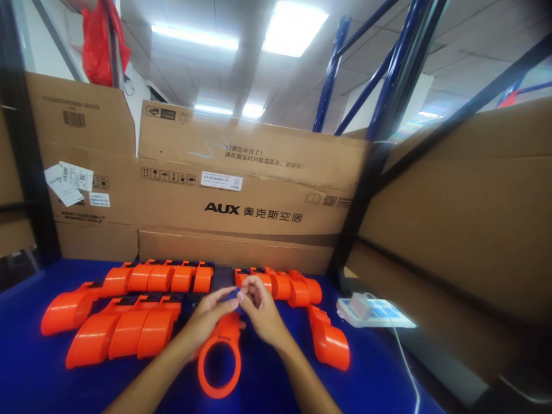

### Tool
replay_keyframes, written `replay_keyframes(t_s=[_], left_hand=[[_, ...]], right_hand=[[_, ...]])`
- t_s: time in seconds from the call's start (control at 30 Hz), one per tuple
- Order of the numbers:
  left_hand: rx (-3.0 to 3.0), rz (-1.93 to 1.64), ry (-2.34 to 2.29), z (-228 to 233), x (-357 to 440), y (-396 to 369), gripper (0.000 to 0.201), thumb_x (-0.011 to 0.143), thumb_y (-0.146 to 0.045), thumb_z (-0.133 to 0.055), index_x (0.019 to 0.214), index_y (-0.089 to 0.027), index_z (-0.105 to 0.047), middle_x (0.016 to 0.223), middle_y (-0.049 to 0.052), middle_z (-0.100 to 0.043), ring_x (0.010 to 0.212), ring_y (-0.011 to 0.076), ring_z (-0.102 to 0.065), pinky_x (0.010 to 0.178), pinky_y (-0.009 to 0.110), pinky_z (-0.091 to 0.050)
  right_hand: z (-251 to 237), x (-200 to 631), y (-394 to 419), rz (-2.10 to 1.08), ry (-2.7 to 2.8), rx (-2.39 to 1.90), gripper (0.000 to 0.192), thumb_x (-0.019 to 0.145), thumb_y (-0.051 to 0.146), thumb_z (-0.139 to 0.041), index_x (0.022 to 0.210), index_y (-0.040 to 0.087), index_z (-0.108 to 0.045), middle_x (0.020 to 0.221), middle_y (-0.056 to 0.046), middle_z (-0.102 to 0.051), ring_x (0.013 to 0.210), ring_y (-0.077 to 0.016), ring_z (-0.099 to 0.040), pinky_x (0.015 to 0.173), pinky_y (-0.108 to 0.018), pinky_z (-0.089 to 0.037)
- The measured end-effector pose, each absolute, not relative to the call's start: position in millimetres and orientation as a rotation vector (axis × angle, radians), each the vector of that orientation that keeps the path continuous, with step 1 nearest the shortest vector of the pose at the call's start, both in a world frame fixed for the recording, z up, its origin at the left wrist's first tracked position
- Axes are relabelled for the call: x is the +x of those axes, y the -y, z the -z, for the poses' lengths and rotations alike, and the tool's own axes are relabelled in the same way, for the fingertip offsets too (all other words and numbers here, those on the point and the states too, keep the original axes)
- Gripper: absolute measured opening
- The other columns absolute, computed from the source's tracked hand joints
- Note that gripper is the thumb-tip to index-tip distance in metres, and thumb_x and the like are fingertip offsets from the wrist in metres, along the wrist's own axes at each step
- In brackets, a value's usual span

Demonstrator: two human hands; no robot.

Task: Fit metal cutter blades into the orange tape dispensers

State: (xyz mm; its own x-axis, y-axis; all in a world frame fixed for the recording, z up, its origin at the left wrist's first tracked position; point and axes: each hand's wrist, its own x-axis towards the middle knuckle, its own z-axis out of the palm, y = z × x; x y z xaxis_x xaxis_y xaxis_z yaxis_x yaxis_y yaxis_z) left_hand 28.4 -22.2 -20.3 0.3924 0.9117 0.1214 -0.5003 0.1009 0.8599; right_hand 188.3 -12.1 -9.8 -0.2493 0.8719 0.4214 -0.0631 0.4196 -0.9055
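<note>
In the head view, an orange plastic part with a ring-shaped end [238,368] sits low between my hands, its round opening facing me. My left hand [209,310] is closed around its upper stem, and a fingertip shows on the stem's far side. At the top of the stem is a small dark blue piece [233,294]. The thumb and fingers of my right hand [261,310] pinch this piece, and my left fingers touch it too. Its exact kind is too small to tell.
Rows of similar orange parts [125,336] lie on the blue table [26,310] at left, with more orange parts [332,345] at right. A white power strip [388,313] with a plugged adapter and cable is on the right. Cardboard panels [259,190] stand behind.
</note>
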Motion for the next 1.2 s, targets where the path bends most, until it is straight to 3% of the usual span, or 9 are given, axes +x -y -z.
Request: replay_keyframes(t_s=[0.13, 0.3, 0.4, 0.5, 0.6, 0.7, 0.83, 0.97, 1.2], left_hand=[[1.001, -1.121, -0.517, 19.4, 29.0, 21.3, 0.044, 0.077, -0.028, -0.078, 0.118, -0.015, -0.068, 0.113, 0.014, -0.073, 0.102, 0.031, -0.069, 0.084, 0.041, -0.059], [0.989, -1.156, -0.525, 21.3, 29.9, 22.9, 0.044, 0.077, -0.029, -0.078, 0.118, -0.016, -0.068, 0.118, 0.015, -0.071, 0.101, 0.0297, -0.07, 0.082, 0.038, -0.059], [0.962, -1.104, -0.531, 22.6, 29.4, 23.0, 0.044, 0.079, -0.032, -0.076, 0.118, -0.014, -0.066, 0.116, 0.017, -0.072, 0.093, 0.0296, -0.073, 0.072, 0.035, -0.06], [0.876, -1.096, -0.55, 21.4, 26.6, 21.2, 0.044, 0.08, -0.033, -0.073, 0.118, -0.012, -0.065, 0.11, 0.019, -0.074, 0.085, 0.0297, -0.075, 0.067, 0.035, -0.06], [0.747, -1.082, -0.544, 17.8, 22.0, 18.6, 0.044, 0.082, -0.033, -0.07, 0.118, -0.007, -0.065, 0.105, 0.021, -0.076, 0.089, 0.0306, -0.074, 0.072, 0.035, -0.059], [0.658, -1.052, -0.518, 14.8, 18.4, 18.3, 0.044, 0.084, -0.033, -0.067, 0.119, -0.006, -0.064, 0.104, 0.021, -0.076, 0.093, 0.0312, -0.074, 0.076, 0.035, -0.059], [0.644, -1.049, -0.51, 15.1, 18.3, 21.1, 0.041, 0.083, -0.031, -0.068, 0.116, -0.007, -0.066, 0.105, 0.02, -0.076, 0.096, 0.0316, -0.073, 0.076, 0.035, -0.059], [0.683, -1.095, -0.471, 18.7, 21.7, 22.0, 0.031, 0.083, -0.03, -0.07, 0.106, -0.01, -0.068, 0.107, 0.019, -0.075, 0.099, 0.0306, -0.072, 0.081, 0.035, -0.058], [0.763, -1.118, -0.475, 21.4, 24.4, 24.4, 0.034, 0.078, -0.026, -0.074, 0.109, -0.016, -0.065, 0.113, 0.015, -0.074, 0.098, 0.0276, -0.072, 0.085, 0.039, -0.058]], right_hand=[[10.3, 187.2, 12.3, -1.058, 1.557, -0.743, 0.031, 0.086, 0.044, -0.067, 0.091, 0.025, -0.043, 0.08, 0.004, -0.051, 0.072, -0.0132, -0.051, 0.065, -0.024, -0.042], [7.9, 186.5, 14.2, -1.035, 1.588, -0.781, 0.029, 0.087, 0.045, -0.065, 0.098, 0.026, -0.045, 0.083, 0.004, -0.054, 0.069, -0.0132, -0.052, 0.065, -0.025, -0.043], [4.9, 193.1, 12.8, -0.945, 1.673, -0.86, 0.025, 0.093, 0.047, -0.054, 0.104, 0.025, -0.05, 0.081, 0.003, -0.057, 0.069, -0.0145, -0.055, 0.067, -0.027, -0.044], [1.0, 207.3, 10.9, -0.725, 1.793, -1.068, 0.023, 0.098, 0.041, -0.042, 0.094, 0.022, -0.055, 0.07, 0.002, -0.056, 0.067, -0.0158, -0.056, 0.066, -0.027, -0.042], [-4.3, 222.1, 14.0, -0.394, 2.042, -1.429, 0.004, 0.082, 0.025, -0.06, 0.083, 0.022, -0.06, 0.065, 0.002, -0.058, 0.064, -0.0159, -0.054, 0.06, -0.025, -0.033], [-10.6, 228.1, 22.1, -0.203, 2.249, -1.597, 0.014, 0.067, 0.017, -0.067, 0.079, 0.022, -0.062, 0.072, 0.001, -0.064, 0.07, -0.017, -0.056, 0.058, -0.025, -0.027], [-16.8, 224.4, 30.9, -0.238, 2.402, -1.64, 0.019, 0.064, 0.018, -0.067, 0.082, 0.023, -0.064, 0.079, 0.001, -0.067, 0.071, -0.0167, -0.057, 0.056, -0.025, -0.025], [-14.2, 223.3, 30.9, -0.342, 2.423, -1.668, 0.02, 0.061, 0.013, -0.067, 0.078, 0.023, -0.064, 0.073, 0.003, -0.067, 0.064, -0.0144, -0.056, 0.054, -0.025, -0.024], [2.4, 236.2, 15.7, -0.542, 2.088, -1.267, 0.018, 0.062, 0.007, -0.057, 0.072, 0.021, -0.057, 0.061, 0.004, -0.057, 0.057, -0.0125, -0.048, 0.052, -0.023, -0.027]])
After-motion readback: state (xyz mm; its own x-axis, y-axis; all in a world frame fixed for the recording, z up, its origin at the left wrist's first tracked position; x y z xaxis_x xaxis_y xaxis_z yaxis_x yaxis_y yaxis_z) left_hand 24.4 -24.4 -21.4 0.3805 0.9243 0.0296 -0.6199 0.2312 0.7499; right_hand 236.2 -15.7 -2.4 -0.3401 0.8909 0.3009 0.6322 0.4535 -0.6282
